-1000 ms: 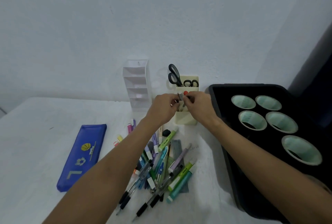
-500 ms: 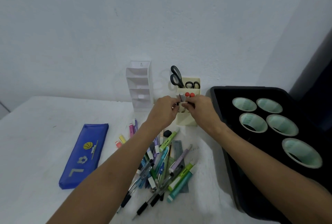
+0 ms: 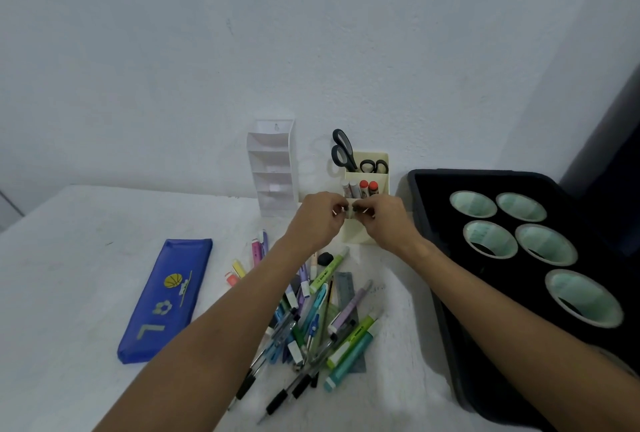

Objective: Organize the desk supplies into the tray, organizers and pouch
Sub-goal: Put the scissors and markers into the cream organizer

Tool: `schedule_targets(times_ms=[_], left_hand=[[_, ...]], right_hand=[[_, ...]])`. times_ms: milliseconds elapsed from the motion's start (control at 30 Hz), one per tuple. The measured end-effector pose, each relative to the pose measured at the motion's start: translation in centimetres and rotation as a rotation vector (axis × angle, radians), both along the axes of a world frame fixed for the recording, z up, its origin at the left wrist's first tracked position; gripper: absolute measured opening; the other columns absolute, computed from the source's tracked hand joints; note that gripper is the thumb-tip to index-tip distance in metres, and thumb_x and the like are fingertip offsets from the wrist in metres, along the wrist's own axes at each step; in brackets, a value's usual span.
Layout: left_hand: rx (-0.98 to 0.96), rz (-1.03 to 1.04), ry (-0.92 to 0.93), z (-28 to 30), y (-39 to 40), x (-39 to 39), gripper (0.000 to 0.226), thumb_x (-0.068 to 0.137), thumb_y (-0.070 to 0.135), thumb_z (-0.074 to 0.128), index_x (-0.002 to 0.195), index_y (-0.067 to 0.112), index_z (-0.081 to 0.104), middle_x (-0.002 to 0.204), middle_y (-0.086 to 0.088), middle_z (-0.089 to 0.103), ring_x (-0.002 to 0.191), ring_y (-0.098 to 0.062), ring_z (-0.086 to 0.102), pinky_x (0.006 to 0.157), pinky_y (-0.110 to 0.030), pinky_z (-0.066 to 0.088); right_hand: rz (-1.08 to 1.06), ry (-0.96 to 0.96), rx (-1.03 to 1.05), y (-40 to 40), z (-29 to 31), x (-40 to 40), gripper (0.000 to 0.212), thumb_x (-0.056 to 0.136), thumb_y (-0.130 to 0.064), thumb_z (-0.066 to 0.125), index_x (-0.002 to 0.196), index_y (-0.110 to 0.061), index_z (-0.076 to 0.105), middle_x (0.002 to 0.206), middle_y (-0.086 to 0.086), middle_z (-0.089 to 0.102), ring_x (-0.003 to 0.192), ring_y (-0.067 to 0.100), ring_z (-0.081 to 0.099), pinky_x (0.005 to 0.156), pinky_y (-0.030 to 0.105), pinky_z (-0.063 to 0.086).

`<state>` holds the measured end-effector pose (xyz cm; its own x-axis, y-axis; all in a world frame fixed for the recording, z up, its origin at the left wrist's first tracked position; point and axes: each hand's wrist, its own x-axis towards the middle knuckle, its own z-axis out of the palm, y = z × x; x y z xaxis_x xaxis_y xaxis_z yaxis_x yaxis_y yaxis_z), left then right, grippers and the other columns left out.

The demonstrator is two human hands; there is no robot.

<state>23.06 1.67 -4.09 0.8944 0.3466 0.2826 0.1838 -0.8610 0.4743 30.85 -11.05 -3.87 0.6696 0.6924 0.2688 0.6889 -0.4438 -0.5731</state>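
Note:
My left hand [image 3: 317, 220] and my right hand [image 3: 389, 222] meet fingertip to fingertip in front of the cream desk organizer [image 3: 380, 162]. Together they pinch a small grey item [image 3: 351, 212] at its low front compartment. The middle compartment holds two grey and two red-capped sticks [image 3: 367, 187]. Black scissors [image 3: 341, 149] stand in the back one. A pile of pens and highlighters [image 3: 322, 320] lies on the white table under my forearms. The blue pouch [image 3: 166, 296] lies flat at the left.
A white tiered organizer [image 3: 273, 168] stands against the wall, left of the cream one. The black tray [image 3: 420, 189] at the right holds several rolls of tape [image 3: 490, 239]. A black eraser [image 3: 324, 258] lies near the pile. The wall is close behind.
The red-capped sticks that my hands held now stand in the organizer's middle compartment. Both hands have dropped a little, to the front compartment.

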Motion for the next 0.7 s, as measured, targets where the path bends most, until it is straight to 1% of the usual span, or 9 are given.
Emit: schedule_targets(times_ms=[100,167,200,300,367,433,533,633,700], left_hand=[[-0.015,0.006,0.027,-0.2,0.2,-0.4,0.028,0.088,0.013,0.059,0.114,0.015,0.068,0.102,-0.003,0.07,0.082,-0.013,0.058,0.075,-0.018,0.041],[-0.051,0.026,0.044,0.0,0.3,-0.8,0.034,0.087,0.013,0.06,0.121,0.017,0.064,0.104,-0.002,0.068,0.08,-0.01,0.055,0.076,-0.018,0.042],[-0.066,0.033,0.057,0.1,0.3,-1.2,0.036,0.087,0.014,0.06,0.123,0.017,0.062,0.105,-0.001,0.067,0.08,-0.01,0.055,0.077,-0.018,0.042],[-0.051,0.022,0.132,0.9,0.8,-3.2,0.038,0.086,0.018,0.062,0.124,0.018,0.061,0.109,0.0,0.066,0.088,-0.014,0.059,0.082,-0.021,0.043],[-0.034,0.006,0.227,1.3,1.3,-5.2,0.036,0.086,0.023,0.064,0.122,0.018,0.062,0.11,0.0,0.066,0.091,-0.015,0.06,0.082,-0.022,0.043],[-0.006,-0.004,0.34,1.6,1.9,-7.5,0.034,0.086,0.025,0.065,0.119,0.018,0.064,0.107,0.001,0.067,0.086,-0.012,0.059,0.079,-0.021,0.042],[-0.031,-0.018,0.484,1.3,2.6,-10.6,0.028,0.085,0.026,0.066,0.112,0.02,0.067,0.095,0.004,0.069,0.081,-0.011,0.06,0.073,-0.021,0.042],[-0.149,-0.089,0.591,0.5,2.7,-12.3,0.021,0.086,0.027,0.067,0.106,0.022,0.07,0.08,0.009,0.068,0.07,-0.012,0.065,0.065,-0.021,0.049],[-0.181,-0.133,0.657,0.0,2.6,-12.8,0.023,0.086,0.029,0.068,0.108,0.022,0.07,0.071,0.016,0.065,0.062,-0.005,0.062,0.06,-0.017,0.047]], right_hand=[[-0.016,0.049,-0.002,-0.2,-0.2,0.0,0.023,0.089,-0.009,0.063,0.111,-0.006,0.07,0.106,0.01,0.071,0.095,0.019,0.064,0.089,0.021,0.046],[-0.045,0.092,-0.001,-0.4,-0.5,0.0,0.029,0.087,-0.01,0.066,0.115,-0.006,0.067,0.101,0.008,0.07,0.089,0.016,0.062,0.088,0.025,0.051],[-0.069,0.112,0.012,-0.6,-0.7,-0.2,0.03,0.085,-0.01,0.068,0.115,-0.006,0.066,0.096,0.007,0.069,0.084,0.015,0.061,0.083,0.025,0.052],[-0.112,0.123,0.037,-1.1,-0.7,-0.8,0.015,0.08,-0.012,0.072,0.093,-0.009,0.064,0.08,0.002,0.063,0.072,0.012,0.057,0.061,0.014,0.043],[-0.036,0.12,-0.05,-1.3,-0.2,-1.7,0.011,0.08,-0.017,0.073,0.081,-0.013,0.063,0.073,-0.004,0.059,0.067,0.009,0.055,0.053,0.011,0.036],[0.126,0.131,-0.165,-1.1,0.4,-3.0,0.011,0.081,-0.023,0.073,0.079,-0.014,0.066,0.072,-0.006,0.061,0.064,0.004,0.054,0.052,0.009,0.036],[0.338,0.119,-0.314,-0.2,0.5,-5.5,0.017,0.082,-0.027,0.072,0.09,-0.012,0.074,0.082,-0.003,0.068,0.071,0.005,0.06,0.061,0.011,0.045],[0.413,0.131,-0.468,1.0,-0.6,-7.4,0.024,0.081,-0.034,0.073,0.091,-0.013,0.076,0.085,-0.001,0.073,0.071,0.009,0.064,0.068,0.024,0.054],[0.426,0.157,-0.564,1.4,-1.6,-8.4,0.027,0.079,-0.037,0.074,0.09,-0.012,0.077,0.079,-0.001,0.071,0.064,0.009,0.06,0.06,0.023,0.049]])
